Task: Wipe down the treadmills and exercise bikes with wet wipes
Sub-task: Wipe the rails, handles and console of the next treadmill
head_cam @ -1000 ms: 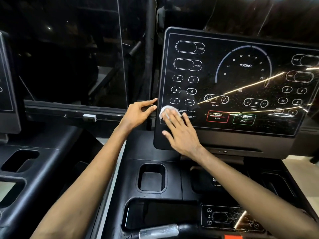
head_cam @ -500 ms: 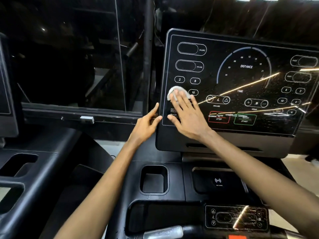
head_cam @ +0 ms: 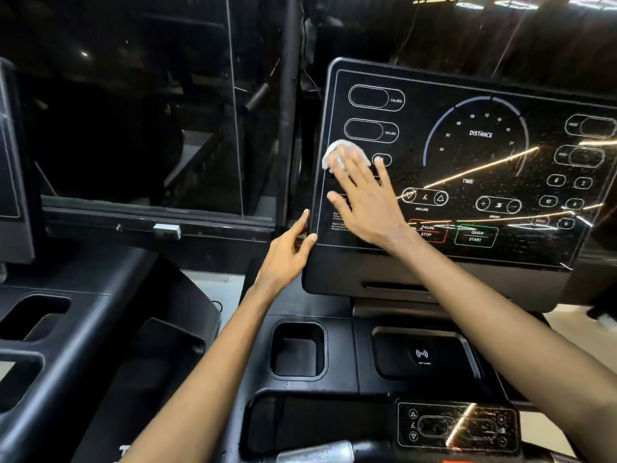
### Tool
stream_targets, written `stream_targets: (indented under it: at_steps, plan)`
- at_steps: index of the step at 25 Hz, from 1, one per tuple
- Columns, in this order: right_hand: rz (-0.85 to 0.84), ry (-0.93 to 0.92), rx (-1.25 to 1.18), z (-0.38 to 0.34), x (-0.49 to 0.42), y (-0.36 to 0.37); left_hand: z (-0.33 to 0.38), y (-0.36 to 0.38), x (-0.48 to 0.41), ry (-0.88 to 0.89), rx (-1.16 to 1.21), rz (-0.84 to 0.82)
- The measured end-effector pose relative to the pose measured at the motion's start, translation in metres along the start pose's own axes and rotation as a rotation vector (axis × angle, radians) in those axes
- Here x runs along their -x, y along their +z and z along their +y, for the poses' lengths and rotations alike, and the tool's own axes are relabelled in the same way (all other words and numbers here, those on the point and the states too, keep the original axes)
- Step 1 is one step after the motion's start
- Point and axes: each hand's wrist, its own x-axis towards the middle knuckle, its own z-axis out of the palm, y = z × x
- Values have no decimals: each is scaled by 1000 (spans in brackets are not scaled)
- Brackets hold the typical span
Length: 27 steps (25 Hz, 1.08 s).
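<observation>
1. R hand: fingers straight & spread, palm flat, pressing the wet wipe onto the treadmill console. No curl round it, nothing clenched.
2. Wipe: bunched white pad under the fingertips, peeking out up-left of them. It sits on the panel's left column just below the INCLINE readout, near the left rim.
3. L hand: fingers loosely extended, touching the console's left edge low down, grasping nothing I can see; prob. steadying.
4. Key relation: wipe lies ahead of the R palm, up & to the left. The panel's long axis runs left-to-right, so most of the glass lies right of the wipe, w/ specks showing near the TIME label.
5. Judgement: only 1 hand is on the wipe, the R, so the next pass likely sweeps rightward along that axis.
6. Lower control strip, well below, also shows specks.
</observation>
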Motion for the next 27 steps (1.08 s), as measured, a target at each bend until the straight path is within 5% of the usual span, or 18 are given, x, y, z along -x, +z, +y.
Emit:
stream_targets:
  at_steps: [5, 9, 14, 17, 27]
  plan:
    - [10, -87, 22, -1, -2, 1, 18, -4, -32, 76, -29, 38]
    - [49, 157, -99, 19, -14, -11, 21, -7, -45, 119, -14, 36]
    - [19, -35, -42, 9, -8, -3, 17, -5, -49, 175, -32, 29]
    - [55, 78, -103, 7, -29, -9, 17, -6, -49, 168, -30, 38]
    - [119, 52, -57, 17, -89, -29, 49, -24, -81, 233, -21, 82]
